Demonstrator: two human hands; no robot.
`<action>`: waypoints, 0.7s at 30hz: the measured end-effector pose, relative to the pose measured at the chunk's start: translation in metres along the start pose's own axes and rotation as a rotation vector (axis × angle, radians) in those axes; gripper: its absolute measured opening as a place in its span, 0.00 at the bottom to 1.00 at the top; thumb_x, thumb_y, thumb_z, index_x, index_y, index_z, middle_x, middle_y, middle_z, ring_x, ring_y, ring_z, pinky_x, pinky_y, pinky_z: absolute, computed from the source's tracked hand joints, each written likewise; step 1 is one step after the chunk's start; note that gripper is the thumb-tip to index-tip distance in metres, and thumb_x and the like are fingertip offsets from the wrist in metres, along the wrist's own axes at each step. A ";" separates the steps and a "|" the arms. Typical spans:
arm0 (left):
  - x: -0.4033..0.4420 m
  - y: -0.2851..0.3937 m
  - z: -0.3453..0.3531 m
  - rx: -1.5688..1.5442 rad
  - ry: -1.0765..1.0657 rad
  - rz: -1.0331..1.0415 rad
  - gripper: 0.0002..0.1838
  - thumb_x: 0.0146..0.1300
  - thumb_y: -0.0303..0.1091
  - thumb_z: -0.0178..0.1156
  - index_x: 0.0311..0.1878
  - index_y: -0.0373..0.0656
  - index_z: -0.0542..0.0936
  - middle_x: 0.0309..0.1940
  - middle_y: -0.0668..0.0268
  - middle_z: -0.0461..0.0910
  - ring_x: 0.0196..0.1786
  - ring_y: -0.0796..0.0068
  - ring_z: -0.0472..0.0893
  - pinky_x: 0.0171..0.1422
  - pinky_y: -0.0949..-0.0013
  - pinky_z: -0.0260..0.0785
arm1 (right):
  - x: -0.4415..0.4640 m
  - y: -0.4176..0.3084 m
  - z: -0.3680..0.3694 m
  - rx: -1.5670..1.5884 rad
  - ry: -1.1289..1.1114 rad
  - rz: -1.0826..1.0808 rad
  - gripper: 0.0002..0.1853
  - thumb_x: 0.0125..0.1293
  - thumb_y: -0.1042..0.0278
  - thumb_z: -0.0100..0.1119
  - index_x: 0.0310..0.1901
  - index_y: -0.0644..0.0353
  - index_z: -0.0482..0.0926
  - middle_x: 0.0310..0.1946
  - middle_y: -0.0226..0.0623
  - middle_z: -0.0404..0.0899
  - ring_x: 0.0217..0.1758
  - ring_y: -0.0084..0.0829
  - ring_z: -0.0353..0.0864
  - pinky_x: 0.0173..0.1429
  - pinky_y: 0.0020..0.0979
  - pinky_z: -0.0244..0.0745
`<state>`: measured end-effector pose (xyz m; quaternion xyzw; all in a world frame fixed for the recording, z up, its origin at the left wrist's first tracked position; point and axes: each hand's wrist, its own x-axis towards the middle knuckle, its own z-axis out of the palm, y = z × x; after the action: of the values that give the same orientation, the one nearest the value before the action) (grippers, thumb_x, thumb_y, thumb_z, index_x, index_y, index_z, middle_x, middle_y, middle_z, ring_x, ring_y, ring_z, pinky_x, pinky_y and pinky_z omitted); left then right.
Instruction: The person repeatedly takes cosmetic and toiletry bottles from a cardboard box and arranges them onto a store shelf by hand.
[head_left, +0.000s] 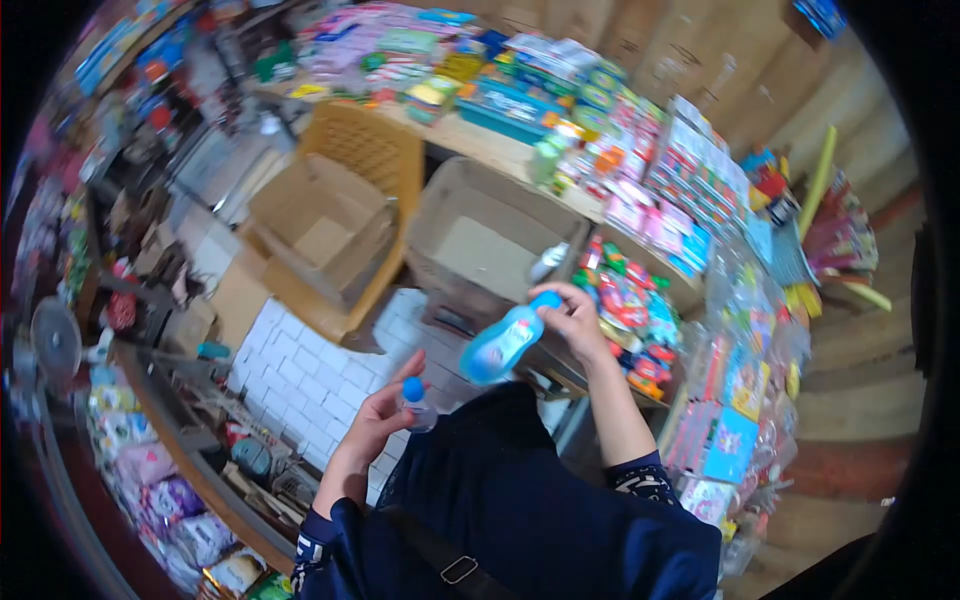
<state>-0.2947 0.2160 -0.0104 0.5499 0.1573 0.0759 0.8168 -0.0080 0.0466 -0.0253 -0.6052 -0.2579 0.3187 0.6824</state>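
Observation:
My right hand [574, 322] grips a light blue plastic bottle [500, 345] near its blue cap, and the bottle tilts down to the left. Lower and to the left, my left hand [385, 410] is closed around a small clear bottle [421, 417] with a blue cap. Beyond my right hand stands an open cardboard box [440, 235], with a white bottle [549, 262] inside at its right end. The lettering on the blue bottle is too blurred to read.
A second cardboard box [320, 215] sits on a yellow plastic chair [405, 150]. Packets and a teal tray [505, 115] crowd the far counter. To the right, a box holds colourful small items [630, 290]. A wooden-edged glass case [190, 460] flanks the white tiled floor [300, 360].

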 end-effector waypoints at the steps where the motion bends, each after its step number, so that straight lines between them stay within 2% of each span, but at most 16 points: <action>1: -0.018 0.007 -0.020 -0.021 -0.017 -0.081 0.31 0.55 0.45 0.68 0.59 0.38 0.75 0.76 0.61 0.45 0.72 0.68 0.57 0.69 0.64 0.55 | 0.002 0.000 0.037 -0.013 -0.168 0.056 0.13 0.59 0.74 0.63 0.46 0.62 0.79 0.35 0.27 0.81 0.36 0.15 0.78 0.43 0.20 0.73; 2: -0.036 0.007 -0.039 0.033 -0.040 -0.032 0.28 0.56 0.41 0.66 0.59 0.40 0.75 0.76 0.61 0.43 0.74 0.68 0.53 0.71 0.64 0.53 | 0.006 0.001 0.075 -0.030 -0.345 0.107 0.13 0.58 0.74 0.64 0.46 0.62 0.79 0.36 0.27 0.81 0.38 0.16 0.78 0.44 0.20 0.73; 3: -0.051 0.002 -0.058 0.093 -0.053 0.016 0.26 0.58 0.37 0.65 0.60 0.43 0.75 0.76 0.61 0.41 0.75 0.67 0.50 0.72 0.64 0.50 | 0.009 -0.001 0.118 -0.064 -0.485 -0.023 0.14 0.57 0.75 0.65 0.46 0.62 0.80 0.37 0.27 0.80 0.39 0.16 0.77 0.44 0.21 0.73; 4: -0.068 0.000 -0.076 0.158 -0.057 0.058 0.23 0.59 0.33 0.64 0.60 0.45 0.76 0.77 0.61 0.40 0.76 0.66 0.47 0.74 0.64 0.47 | 0.012 0.000 0.158 -0.112 -0.612 0.047 0.14 0.56 0.75 0.66 0.45 0.62 0.80 0.36 0.27 0.80 0.40 0.16 0.77 0.44 0.22 0.72; 6: -0.108 0.001 -0.097 0.111 0.037 0.064 0.24 0.60 0.34 0.64 0.61 0.47 0.75 0.77 0.59 0.39 0.77 0.68 0.40 0.75 0.64 0.42 | 0.015 0.010 0.236 -0.134 -0.800 -0.098 0.14 0.56 0.74 0.67 0.44 0.62 0.80 0.36 0.28 0.80 0.40 0.16 0.77 0.43 0.23 0.73; 10: -0.187 -0.001 -0.128 -0.032 0.326 0.048 0.25 0.61 0.32 0.63 0.63 0.45 0.73 0.74 0.64 0.49 0.75 0.68 0.50 0.74 0.64 0.47 | 0.010 -0.004 0.365 -0.227 -1.122 -0.213 0.15 0.55 0.72 0.68 0.45 0.60 0.80 0.36 0.31 0.81 0.39 0.18 0.78 0.43 0.24 0.73; 13: -0.218 -0.011 -0.143 -0.037 0.594 0.242 0.26 0.61 0.32 0.63 0.64 0.45 0.72 0.74 0.67 0.50 0.74 0.69 0.51 0.73 0.65 0.47 | 0.012 -0.009 0.439 -0.256 -1.270 -0.282 0.17 0.54 0.70 0.70 0.47 0.58 0.80 0.36 0.32 0.81 0.37 0.22 0.78 0.41 0.24 0.73; 15: -0.232 -0.022 -0.157 -0.191 0.746 0.267 0.27 0.62 0.34 0.63 0.64 0.45 0.72 0.75 0.61 0.47 0.75 0.68 0.48 0.75 0.64 0.43 | 0.009 -0.012 0.485 -0.255 -1.317 -0.283 0.19 0.54 0.69 0.70 0.48 0.57 0.80 0.36 0.33 0.80 0.36 0.25 0.78 0.40 0.25 0.73; 18: -0.253 -0.020 -0.184 -0.226 1.017 0.356 0.26 0.62 0.37 0.62 0.64 0.45 0.72 0.75 0.55 0.46 0.76 0.66 0.46 0.75 0.64 0.42 | 0.014 -0.013 0.551 -0.135 -1.273 -0.763 0.21 0.55 0.67 0.69 0.51 0.56 0.78 0.38 0.33 0.78 0.35 0.27 0.77 0.37 0.25 0.73; 21: -0.272 0.004 -0.219 -0.092 1.279 0.337 0.24 0.63 0.38 0.62 0.62 0.47 0.74 0.75 0.53 0.45 0.76 0.64 0.45 0.75 0.64 0.42 | 0.023 -0.018 0.614 -0.134 -1.660 -0.664 0.21 0.55 0.68 0.69 0.52 0.53 0.78 0.39 0.33 0.76 0.33 0.25 0.76 0.36 0.25 0.73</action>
<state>-0.6246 0.3283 -0.0357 0.3781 0.5197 0.5207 0.5620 -0.4437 0.4685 0.0740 -0.1128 -0.8482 0.4242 0.2964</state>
